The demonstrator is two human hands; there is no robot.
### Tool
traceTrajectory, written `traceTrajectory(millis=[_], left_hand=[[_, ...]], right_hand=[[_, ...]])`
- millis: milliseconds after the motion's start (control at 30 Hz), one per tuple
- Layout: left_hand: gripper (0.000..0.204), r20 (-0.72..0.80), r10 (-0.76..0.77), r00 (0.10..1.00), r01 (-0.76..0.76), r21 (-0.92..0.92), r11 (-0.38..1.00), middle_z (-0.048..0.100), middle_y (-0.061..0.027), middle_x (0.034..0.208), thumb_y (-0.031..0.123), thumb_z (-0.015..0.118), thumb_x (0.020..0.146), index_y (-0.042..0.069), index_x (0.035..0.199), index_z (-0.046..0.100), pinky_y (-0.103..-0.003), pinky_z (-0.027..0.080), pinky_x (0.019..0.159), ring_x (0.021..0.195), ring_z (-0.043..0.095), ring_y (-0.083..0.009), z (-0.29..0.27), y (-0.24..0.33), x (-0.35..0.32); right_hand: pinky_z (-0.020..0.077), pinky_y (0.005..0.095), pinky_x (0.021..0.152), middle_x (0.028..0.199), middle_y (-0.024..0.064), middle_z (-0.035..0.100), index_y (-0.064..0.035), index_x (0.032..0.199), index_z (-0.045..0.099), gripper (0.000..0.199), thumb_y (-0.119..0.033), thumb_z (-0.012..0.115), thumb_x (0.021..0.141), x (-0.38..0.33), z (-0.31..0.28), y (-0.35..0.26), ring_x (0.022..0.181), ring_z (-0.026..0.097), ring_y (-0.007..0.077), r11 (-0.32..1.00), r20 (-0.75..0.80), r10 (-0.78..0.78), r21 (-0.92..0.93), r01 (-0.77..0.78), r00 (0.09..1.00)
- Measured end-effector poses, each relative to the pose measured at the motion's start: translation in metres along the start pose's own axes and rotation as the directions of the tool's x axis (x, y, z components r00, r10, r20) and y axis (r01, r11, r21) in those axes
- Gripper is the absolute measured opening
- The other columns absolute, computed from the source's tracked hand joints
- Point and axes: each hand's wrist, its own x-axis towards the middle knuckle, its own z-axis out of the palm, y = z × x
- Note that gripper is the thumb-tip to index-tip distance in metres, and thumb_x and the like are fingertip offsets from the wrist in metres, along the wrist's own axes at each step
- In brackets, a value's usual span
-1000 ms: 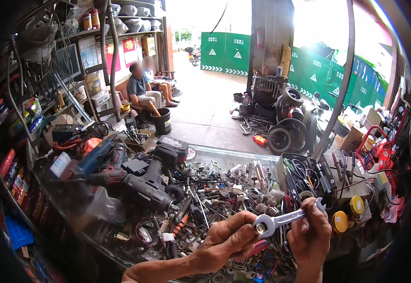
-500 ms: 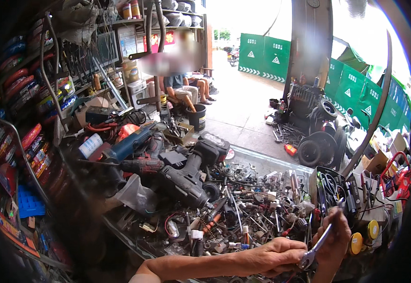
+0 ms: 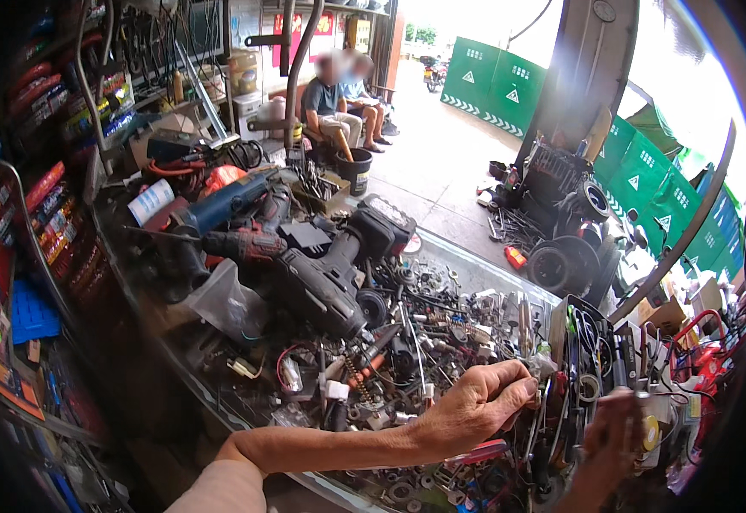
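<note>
Over cluttered tray (image 3: 476,278), left hand (image 3: 476,406), right hand (image 3: 612,427) gripping blurred wrench (image 3: 638,389)

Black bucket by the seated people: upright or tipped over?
Upright: the black bucket stands on the ground with its round rim facing up. Contents cannot be told.

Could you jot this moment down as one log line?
left hand: over small metal parts | right hand: blurred, grip unclear | power drill: lying untouched

Daylight glare upper right, dim shadowed left, fisheye-bent edges, slight blur
</note>
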Motion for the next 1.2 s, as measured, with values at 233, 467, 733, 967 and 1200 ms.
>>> traceTrajectory(millis=[233, 467, 733, 967, 1200], left_hand=[[0.016, -0.061, 0.241, 0.969, -0.193, 0.425, 0.884, 0.054, -0.0037, 0.068, 0.014, 0.052, 0.093, -0.002, 0.093, 0.054, -0.028, 0.042, 0.055, 0.064, 0.051, -0.0076, 0.003, -0.006, -0.003], [0.009, 0.127, 0.457, 0.880, -0.421, 0.654, 0.628, 0.056, -0.0165, 0.072, 0.006, 0.055, 0.087, 0.000, 0.093, 0.051, -0.040, 0.045, 0.055, 0.067, 0.059, -0.0374, 0.002, -0.011, 0.002], [0.014, 0.040, 0.347, 0.937, -0.315, 0.527, 0.790, 0.061, -0.0177, 0.075, 0.012, 0.053, 0.090, 0.001, 0.098, 0.049, -0.039, 0.047, 0.056, 0.070, 0.062, -0.0368, 0.005, -0.004, 0.002], [0.015, 0.059, 0.344, 0.937, -0.335, 0.426, 0.841, 0.060, -0.0206, 0.088, 0.004, 0.056, 0.087, -0.003, 0.100, 0.050, -0.035, 0.049, 0.067, 0.081, 0.063, -0.0341, 0.004, 0.005, -0.001], [0.017, 0.085, 0.512, 0.855, -0.456, 0.594, 0.662, 0.059, -0.0200, 0.089, 0.006, 0.058, 0.084, -0.004, 0.097, 0.054, -0.039, 0.049, 0.067, 0.081, 0.060, -0.0371, -0.001, -0.001, 0.003]], right_hand=[[0.0188, 0.0195, 0.040, 0.051, -0.0073, 0.042, -0.0028, 0.069, 0.058, 0.034, -0.031, 0.060, 0.088, -0.040, 0.050, -0.022, 0.042, 0.031, 0.0006, 0.969, 0.574, 0.171, -0.246, -0.031, 0.801], [0.0159, 0.0199, 0.036, 0.052, -0.0051, 0.043, -0.0027, 0.079, 0.058, 0.027, -0.027, 0.057, 0.091, -0.036, 0.044, -0.013, 0.038, 0.029, 0.0006, 0.956, 0.579, 0.284, -0.117, -0.267, 0.764], [0.0177, 0.0194, 0.036, 0.051, -0.0041, 0.043, -0.0040, 0.076, 0.056, 0.028, -0.029, 0.059, 0.090, -0.029, 0.041, -0.010, 0.038, 0.031, 0.0016, 0.959, 0.516, 0.275, -0.093, -0.267, 0.811], [0.0165, 0.0203, 0.033, 0.051, -0.0008, 0.045, -0.0025, 0.076, 0.056, 0.031, -0.030, 0.060, 0.089, -0.022, 0.035, -0.011, 0.035, 0.029, 0.0025, 0.965, 0.463, 0.250, -0.047, -0.258, 0.850], [0.0153, 0.0195, 0.033, 0.051, -0.0019, 0.044, -0.0021, 0.078, 0.056, 0.028, -0.027, 0.059, 0.090, -0.022, 0.039, -0.015, 0.036, 0.028, 0.0022, 0.958, 0.484, 0.260, -0.021, -0.286, 0.836]])
